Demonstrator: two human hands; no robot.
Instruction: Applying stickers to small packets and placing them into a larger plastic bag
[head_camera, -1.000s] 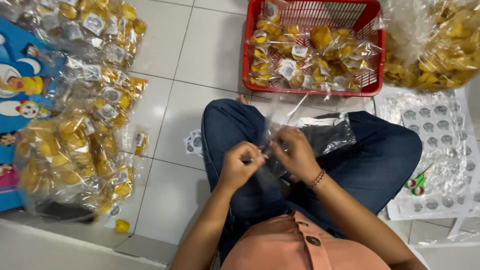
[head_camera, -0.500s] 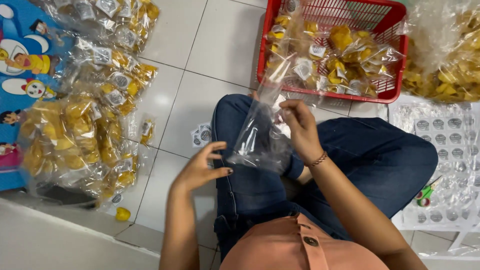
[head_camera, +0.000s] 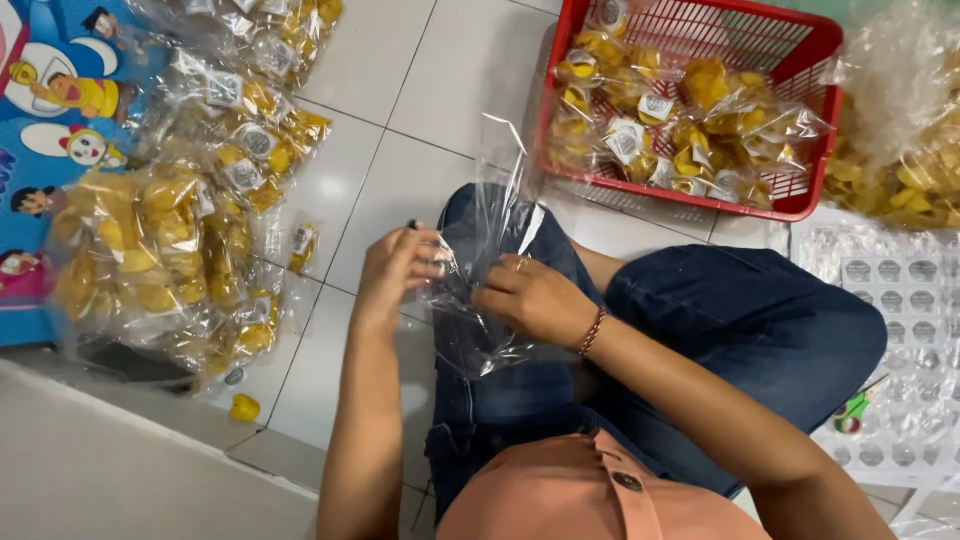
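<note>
I sit on a tiled floor with an empty clear plastic bag (head_camera: 490, 250) held upright over my knee. My left hand (head_camera: 400, 265) pinches the bag's left edge. My right hand (head_camera: 530, 295), a beaded bracelet on its wrist, grips the bag's right side, fingers pressed into the film. Both hands are close together at the bag's middle, and its open top stands above them.
A red basket (head_camera: 800, 205) with several small packed bags of yellow chips stands ahead on the right. A big clear bag of loose chips (head_camera: 140, 260) and several packed bags lie at left. One yellow chip (head_camera: 244, 407) lies on the floor. A sticker sheet (head_camera: 900, 290) and small scissors (head_camera: 852, 412) lie at right.
My left hand has come up from the floor side and taken the bag's left edge. My right hand has lowered the bag toward my knee.
</note>
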